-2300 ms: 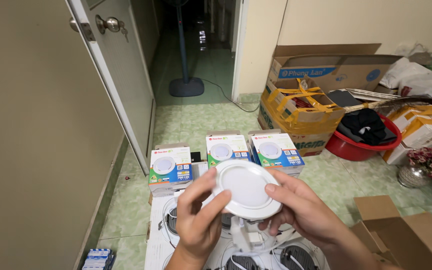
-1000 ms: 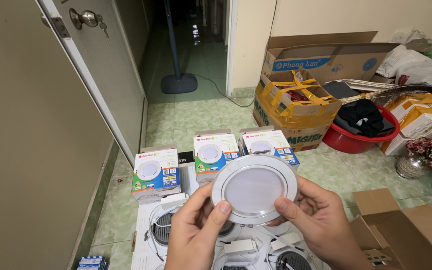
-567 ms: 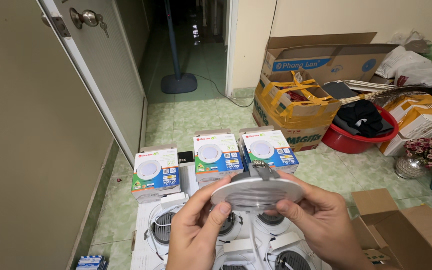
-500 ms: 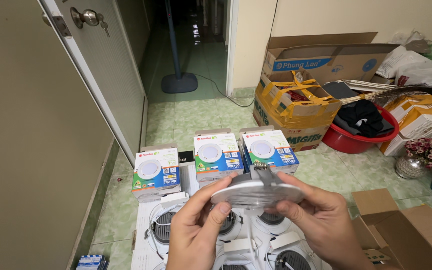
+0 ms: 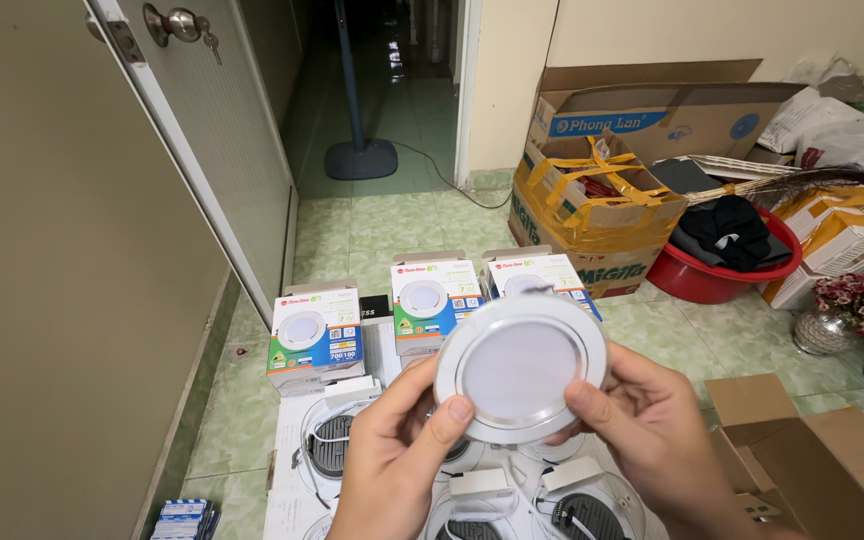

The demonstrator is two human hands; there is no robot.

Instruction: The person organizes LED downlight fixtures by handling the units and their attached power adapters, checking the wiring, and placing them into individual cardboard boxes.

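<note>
I hold a round white recessed ceiling light (image 5: pixel 520 366) upright in front of me, its frosted face toward the camera. My left hand (image 5: pixel 404 450) grips its lower left rim with the thumb on the front. My right hand (image 5: pixel 647 430) grips the lower right rim. Below my hands several more of these lights (image 5: pixel 337 445) lie face down on a white sheet (image 5: pixel 287 470), with their small white driver boxes (image 5: pixel 479 483) and wires. Three printed product boxes (image 5: pixel 315 335) stand in a row behind them on the tiled floor.
An open door (image 5: pixel 202 140) stands at left, with a fan base (image 5: pixel 360 158) in the hallway beyond. Cardboard boxes (image 5: pixel 592 215), a red basin (image 5: pixel 722 280) of dark clothes and a flower vase (image 5: pixel 832 325) crowd the right. An open carton (image 5: pixel 812 460) sits by my right hand.
I tipped the light edge-on, showing its ribbed back, then turned it back so its frosted face looks at the camera again. Both hands stayed on its rim.
</note>
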